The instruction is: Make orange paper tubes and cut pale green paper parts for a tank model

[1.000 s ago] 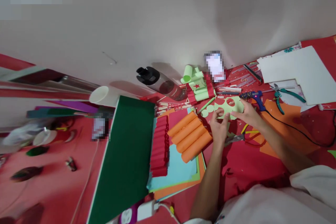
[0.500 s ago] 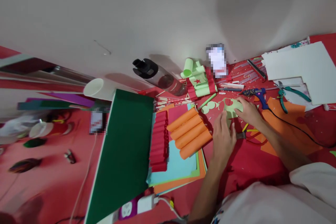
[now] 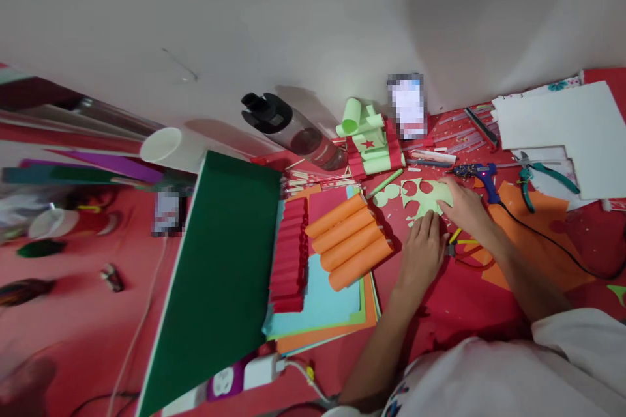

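Note:
A pale green sheet of paper (image 3: 420, 199) with several round holes cut in it lies on the red tabletop. My right hand (image 3: 464, 212) grips its right edge, thumb on top. My left hand (image 3: 423, 251) rests with its fingertips on the sheet's lower edge, palm down, thumb apart from the fingers. Cut green paper circles (image 3: 386, 194) lie left of the sheet. Close by my hands are yellow-and-red-handled pliers (image 3: 454, 249), partly hidden by the left hand.
Orange paper rolls (image 3: 349, 241) and red pleated paper (image 3: 289, 254) lie on coloured sheets, beside an upright green board (image 3: 220, 273). Behind stand a bottle (image 3: 298, 133) and a phone (image 3: 408, 107). A blue glue gun (image 3: 482, 176) and green-handled pliers (image 3: 548, 176) lie to the right.
My left hand has moved down and slightly right, its fingers now closer together. More of the holed green paper shows, lying flatter. The view has shifted slightly.

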`<state>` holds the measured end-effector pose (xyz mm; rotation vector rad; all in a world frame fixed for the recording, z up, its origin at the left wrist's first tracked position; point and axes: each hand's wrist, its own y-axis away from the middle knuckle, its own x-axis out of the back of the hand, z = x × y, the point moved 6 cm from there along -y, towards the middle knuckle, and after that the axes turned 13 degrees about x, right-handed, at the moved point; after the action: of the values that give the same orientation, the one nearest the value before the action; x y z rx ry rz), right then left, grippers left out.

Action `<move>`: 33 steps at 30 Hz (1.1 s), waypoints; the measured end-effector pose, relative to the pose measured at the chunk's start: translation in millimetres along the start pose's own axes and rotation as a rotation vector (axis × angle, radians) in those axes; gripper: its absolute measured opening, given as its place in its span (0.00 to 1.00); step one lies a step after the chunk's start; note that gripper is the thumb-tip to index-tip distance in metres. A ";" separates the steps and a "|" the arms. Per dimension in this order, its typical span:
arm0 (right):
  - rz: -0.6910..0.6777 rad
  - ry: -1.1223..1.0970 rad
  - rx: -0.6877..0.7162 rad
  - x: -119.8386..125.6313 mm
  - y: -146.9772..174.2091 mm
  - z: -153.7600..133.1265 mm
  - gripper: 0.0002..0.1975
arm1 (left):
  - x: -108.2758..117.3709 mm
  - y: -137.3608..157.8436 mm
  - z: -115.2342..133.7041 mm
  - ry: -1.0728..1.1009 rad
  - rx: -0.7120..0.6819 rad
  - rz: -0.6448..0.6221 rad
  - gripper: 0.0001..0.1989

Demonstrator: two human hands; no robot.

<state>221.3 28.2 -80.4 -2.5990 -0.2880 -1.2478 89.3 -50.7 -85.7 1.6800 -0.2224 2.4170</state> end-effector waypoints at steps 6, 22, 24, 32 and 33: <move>0.160 0.138 0.149 29.4 25.1 -9.2 0.23 | -2.1 2.1 -3.4 0.015 -0.002 0.005 0.25; -0.035 0.040 0.235 13.3 31.8 2.0 0.19 | 4.4 -10.2 -11.3 -0.016 -0.010 -0.049 0.17; 0.033 -0.051 0.158 19.9 31.4 4.4 0.17 | 6.6 -10.8 -10.2 -0.055 -0.047 -0.080 0.16; 0.214 -0.600 0.020 23.0 32.2 16.7 0.09 | 6.9 -8.7 -3.6 -0.180 -0.063 -0.108 0.24; 0.227 -0.635 0.014 21.6 32.0 17.0 0.09 | 5.3 -8.3 -3.9 -0.179 -0.056 -0.101 0.25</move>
<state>256.2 4.5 -78.0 -2.8445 -0.1006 -0.3227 86.0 -41.4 -81.9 1.8368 -0.2224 2.1697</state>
